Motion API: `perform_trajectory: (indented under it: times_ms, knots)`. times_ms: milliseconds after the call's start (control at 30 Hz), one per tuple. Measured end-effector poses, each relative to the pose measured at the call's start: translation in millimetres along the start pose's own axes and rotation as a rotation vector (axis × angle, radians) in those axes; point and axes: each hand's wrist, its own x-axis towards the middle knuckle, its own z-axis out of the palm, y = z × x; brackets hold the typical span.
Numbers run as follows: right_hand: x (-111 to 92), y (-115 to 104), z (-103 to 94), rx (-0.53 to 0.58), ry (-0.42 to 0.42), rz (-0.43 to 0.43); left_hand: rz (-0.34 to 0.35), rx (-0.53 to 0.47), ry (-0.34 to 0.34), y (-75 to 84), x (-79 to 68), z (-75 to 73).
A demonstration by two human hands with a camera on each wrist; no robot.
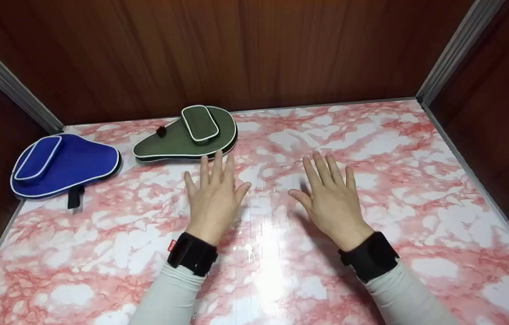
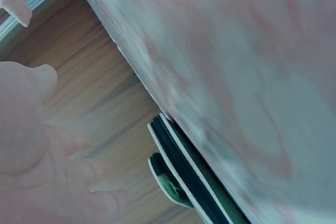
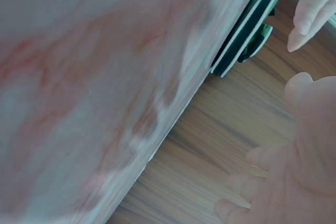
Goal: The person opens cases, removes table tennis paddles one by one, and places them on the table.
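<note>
My left hand (image 1: 215,198) hovers palm down with its fingers spread, the fingertips overlapping the near edge of a green paddle-shaped case (image 1: 168,142) in the head view. This case has white piping and a small raised pocket. To its left lies a blue case (image 1: 83,160) of the same shape, with a pocket and a black strap (image 1: 74,197). Over the right half of the table my right hand (image 1: 333,203) is held with straight, spread fingers and nothing in it. Both wrist views show the green case (image 2: 194,182) edge-on beyond the hands.
The table (image 1: 408,180) has a red and white marbled top that reflects a bright glare. Dark wood-grain panels (image 1: 281,49) close it in at the back and both sides, with grey metal strips (image 1: 455,47) along the corners.
</note>
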Motion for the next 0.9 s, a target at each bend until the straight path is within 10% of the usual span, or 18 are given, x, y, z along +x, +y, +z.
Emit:
perform_trajectory:
  times_ms: [900]
  knots:
    - [-1.5, 1.2, -0.9, 0.002, 0.004, -0.002, -0.144, 0.001, -0.001, -78.5, 49.1, -12.1]
